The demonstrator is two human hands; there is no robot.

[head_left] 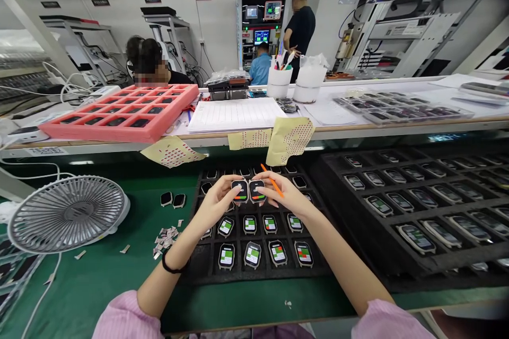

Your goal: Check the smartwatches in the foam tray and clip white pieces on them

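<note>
Two watch faces with lit screens are held side by side above a black foam tray (pixel 240 271). My left hand (pixel 220 197) grips the left watch (pixel 239 192), its thumb on the screen. In my right hand (pixel 284 190) is the right watch (pixel 256 192), also with the thumb over its screen. An orange stick (pixel 272 180) lies across the fingers of my right hand. Below both hands, rows of watches with green and white screens sit in the tray's compartments; one watch (pixel 304 254) at the lower right shows red and green.
A grey fan (pixel 68 214) stands at the left, near two dark watches (pixel 172 199) and scattered paper bits (pixel 165 240). Another black tray of watches (pixel 397 270) fills the right. On the raised shelf are a pink foam tray (pixel 153 131) and papers (pixel 238 114). Several people are beyond.
</note>
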